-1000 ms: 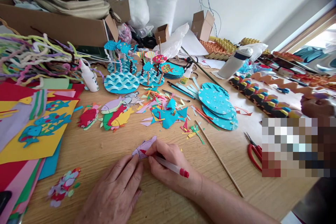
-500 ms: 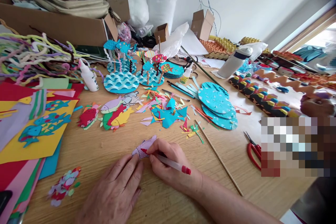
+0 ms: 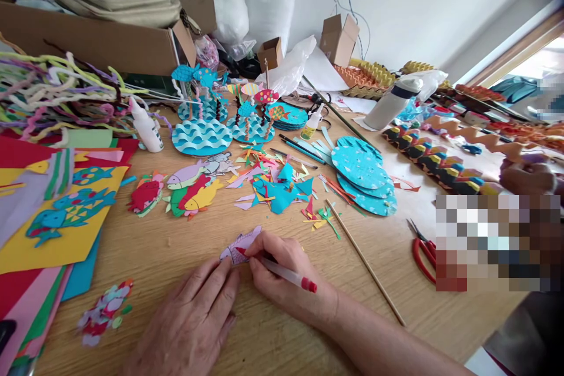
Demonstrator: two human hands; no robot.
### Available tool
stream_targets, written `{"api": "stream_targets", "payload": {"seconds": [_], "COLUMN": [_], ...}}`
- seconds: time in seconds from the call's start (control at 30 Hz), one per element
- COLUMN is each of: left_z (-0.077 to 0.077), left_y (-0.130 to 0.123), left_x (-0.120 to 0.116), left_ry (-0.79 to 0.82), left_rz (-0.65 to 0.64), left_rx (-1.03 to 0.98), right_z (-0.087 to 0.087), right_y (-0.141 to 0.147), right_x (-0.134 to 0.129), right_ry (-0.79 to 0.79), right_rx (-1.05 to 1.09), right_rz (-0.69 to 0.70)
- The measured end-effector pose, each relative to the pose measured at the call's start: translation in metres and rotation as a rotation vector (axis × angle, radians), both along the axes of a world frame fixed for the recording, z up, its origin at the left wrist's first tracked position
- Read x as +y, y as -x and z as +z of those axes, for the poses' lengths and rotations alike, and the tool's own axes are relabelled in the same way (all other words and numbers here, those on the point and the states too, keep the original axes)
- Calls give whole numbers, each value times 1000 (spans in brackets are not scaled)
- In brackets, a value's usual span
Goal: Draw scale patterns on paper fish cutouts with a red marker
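A lilac paper fish (image 3: 238, 245) with drawn scales lies flat on the wooden table. My right hand (image 3: 282, 270) grips a red felt-tip pen (image 3: 288, 275), its tip on the fish's body. My left hand (image 3: 194, 311) rests flat, its fingertips on the fish's lower left edge by the head. Part of the fish is covered by my fingers. Beyond it lie cut paper fish in lilac, green, red and yellow (image 3: 202, 198), and a red paper fish (image 3: 145, 195). Coloured paper scraps (image 3: 282, 191) spread to their right.
Left are coloured paper sheets (image 3: 70, 255) and small paper discs (image 3: 106, 314). Right lie a wooden stick (image 3: 365, 261), blue discs (image 3: 359, 164) and red-handled scissors (image 3: 423, 255). Wave-covered discs (image 3: 201, 137) and a glue bottle (image 3: 146, 126) stand behind. Another person's hand (image 3: 526, 175) is at far right.
The whole view has shifted slightly left. My hands, the pen and the fish keep nearly the same places relative to each other.
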State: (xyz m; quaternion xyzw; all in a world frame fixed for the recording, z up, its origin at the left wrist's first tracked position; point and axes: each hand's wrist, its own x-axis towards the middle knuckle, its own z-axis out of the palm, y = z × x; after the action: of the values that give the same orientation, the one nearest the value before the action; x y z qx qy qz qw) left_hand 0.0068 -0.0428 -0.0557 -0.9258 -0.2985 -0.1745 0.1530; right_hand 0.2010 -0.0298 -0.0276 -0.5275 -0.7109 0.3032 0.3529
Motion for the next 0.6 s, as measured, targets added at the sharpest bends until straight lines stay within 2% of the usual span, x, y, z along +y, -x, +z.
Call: {"api": "stream_targets", "payload": {"seconds": [0.3, 0.6], "left_z": [2, -1], "left_y": [-1, 0], "left_x": [1, 1], "left_ry": [-17, -16], "left_rz": [-4, -2], "left_rx": [-16, -8], "right_z": [1, -4], "right_y": [-1, -2], "right_x": [-1, -1], "right_ry": [-16, -45], "right_rx": [-2, 18], "right_rz": [25, -12]}}
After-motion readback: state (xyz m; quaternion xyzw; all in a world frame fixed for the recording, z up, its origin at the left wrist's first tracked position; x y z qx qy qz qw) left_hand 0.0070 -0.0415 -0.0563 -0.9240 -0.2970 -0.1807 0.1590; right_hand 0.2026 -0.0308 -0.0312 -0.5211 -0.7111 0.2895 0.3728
